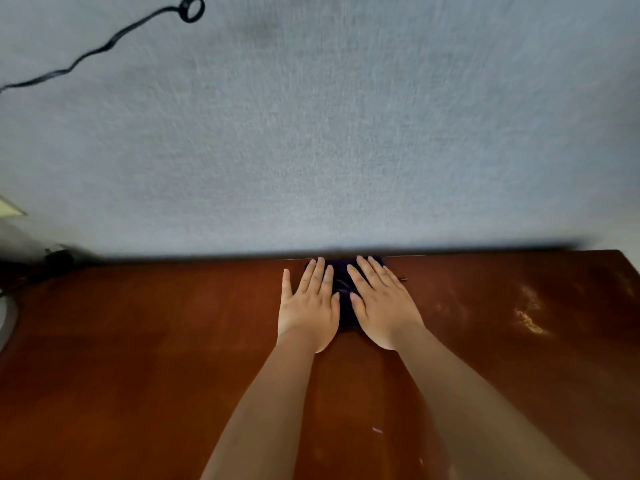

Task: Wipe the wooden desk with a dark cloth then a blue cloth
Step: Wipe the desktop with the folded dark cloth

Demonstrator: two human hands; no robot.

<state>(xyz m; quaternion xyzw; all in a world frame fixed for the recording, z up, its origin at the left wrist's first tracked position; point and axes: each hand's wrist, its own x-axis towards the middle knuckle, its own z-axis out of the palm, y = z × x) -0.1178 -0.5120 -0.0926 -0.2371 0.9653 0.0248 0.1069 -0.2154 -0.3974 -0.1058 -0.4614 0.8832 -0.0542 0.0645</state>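
Two bare forearms reach in from the near edge of the frame across the wooden desk (156,358). The fingers of both hands lie straight and flat, grasping nothing. They press down on the dark cloth (344,306), which is bunched between and under the palms at the far edge of the desk, right against the grey wall (346,133). The left hand (310,304) covers the cloth's left side, with its outer fingers resting on bare wood. The right hand (381,306) covers the cloth's right side.

No blue cloth is in view, so the first wipe looks to be still in hand. To the right, pale smears (528,315) glint on the wood. A black cable (104,48) runs across the wall at far left.

One risk is that, with flat palms and no grip, the cloth slides out or rolls up on a pull stroke. Another is that the bunched cloth misses the strip of desk along the wall.
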